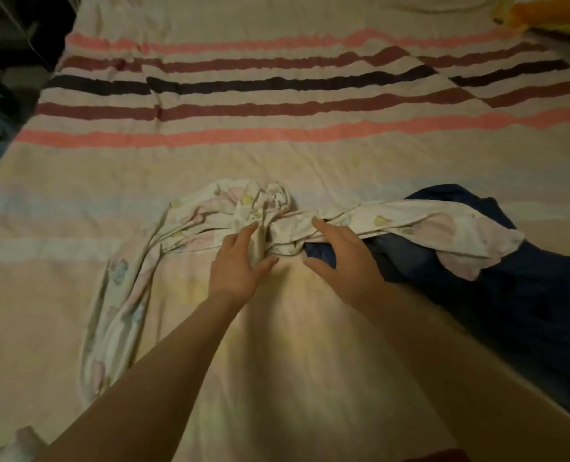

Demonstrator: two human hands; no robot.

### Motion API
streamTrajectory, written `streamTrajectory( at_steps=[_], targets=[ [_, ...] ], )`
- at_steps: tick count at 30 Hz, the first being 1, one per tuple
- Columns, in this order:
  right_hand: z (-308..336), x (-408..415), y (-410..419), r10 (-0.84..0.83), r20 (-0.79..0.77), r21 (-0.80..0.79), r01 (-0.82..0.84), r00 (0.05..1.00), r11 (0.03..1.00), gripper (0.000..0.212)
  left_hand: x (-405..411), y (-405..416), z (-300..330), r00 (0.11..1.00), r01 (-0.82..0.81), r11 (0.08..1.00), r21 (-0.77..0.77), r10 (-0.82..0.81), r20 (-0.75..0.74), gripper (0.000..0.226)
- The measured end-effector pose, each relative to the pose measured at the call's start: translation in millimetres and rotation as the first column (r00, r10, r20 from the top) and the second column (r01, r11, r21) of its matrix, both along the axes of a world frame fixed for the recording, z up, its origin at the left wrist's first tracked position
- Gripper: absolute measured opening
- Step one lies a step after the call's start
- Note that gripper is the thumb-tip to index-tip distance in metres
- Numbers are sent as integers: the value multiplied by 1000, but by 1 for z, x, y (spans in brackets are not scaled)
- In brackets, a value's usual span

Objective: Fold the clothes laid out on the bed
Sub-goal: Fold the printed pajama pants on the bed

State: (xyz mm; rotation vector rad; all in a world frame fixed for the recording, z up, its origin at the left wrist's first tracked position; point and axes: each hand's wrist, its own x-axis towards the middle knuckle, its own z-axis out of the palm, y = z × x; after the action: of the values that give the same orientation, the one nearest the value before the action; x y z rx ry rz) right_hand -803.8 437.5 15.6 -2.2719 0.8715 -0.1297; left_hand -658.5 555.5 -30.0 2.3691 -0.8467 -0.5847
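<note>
Your left hand (pixel 240 261) pinches the printed garment (pixel 277 228); right hand (pixel 340 258) rests open beside it: spread it flat first, off the navy garment (pixel 527 295).

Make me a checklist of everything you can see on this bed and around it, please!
Surface: striped bedsheet, wrinkled.
Job's things: printed white garment, bunched and unfolded, one end draped over the dark blue garment, also unfolded.
Clutter: yellow-orange item at the far right corner.
Hands: left hand grips a bunch of the printed garment; right hand rests spread on both garments, fingers straight.
Cables: nothing seen.
Surroundings: dark, unclear shapes left of the bed.
</note>
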Motion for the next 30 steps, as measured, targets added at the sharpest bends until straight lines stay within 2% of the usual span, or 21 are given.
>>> streamTrajectory(
  at_steps=[3,5,7,10,13,15,17,20,25,28,30],
  targets=[
    [-22,36,-13,86,34,-29,-85,996,996,60,8,1,-33,985,-107,989,-105,91,-148,75],
    [-34,57,-24,111,17,-77,-109,994,991,60,10,3,-54,978,-111,984,-137,84,-193,78],
    [-44,76,-34,104,38,-79,-100,994,992,59,10,4,-69,986,-86,990,-113,68,-150,83],
    [-53,98,-45,80,85,62,-86,993,994,61,8,5,-83,997,-72,997,-42,72,-1,85],
    [-61,111,-51,85,80,156,-97,993,983,61,9,3,-85,992,-90,990,-107,99,78,63],
    [-62,117,-55,92,55,176,-101,994,979,64,15,6,-81,986,-122,974,-190,140,87,43],
    [-61,119,-56,108,31,136,-111,994,984,56,26,14,-74,985,-135,956,-259,157,68,33],
    [-57,120,-54,90,54,15,-91,994,996,33,45,32,-58,992,-129,909,-395,121,-47,29],
    [-39,117,-48,51,120,-31,-48,991,998,26,62,56,-27,959,-226,829,-512,97,-267,30],
    [-19,117,-35,75,123,-115,-61,990,992,25,65,66,1,948,-272,789,-551,123,-292,26],
    [0,116,-24,92,145,-105,-77,985,992,21,67,76,23,952,-288,773,-566,164,-260,22]
  ],
)
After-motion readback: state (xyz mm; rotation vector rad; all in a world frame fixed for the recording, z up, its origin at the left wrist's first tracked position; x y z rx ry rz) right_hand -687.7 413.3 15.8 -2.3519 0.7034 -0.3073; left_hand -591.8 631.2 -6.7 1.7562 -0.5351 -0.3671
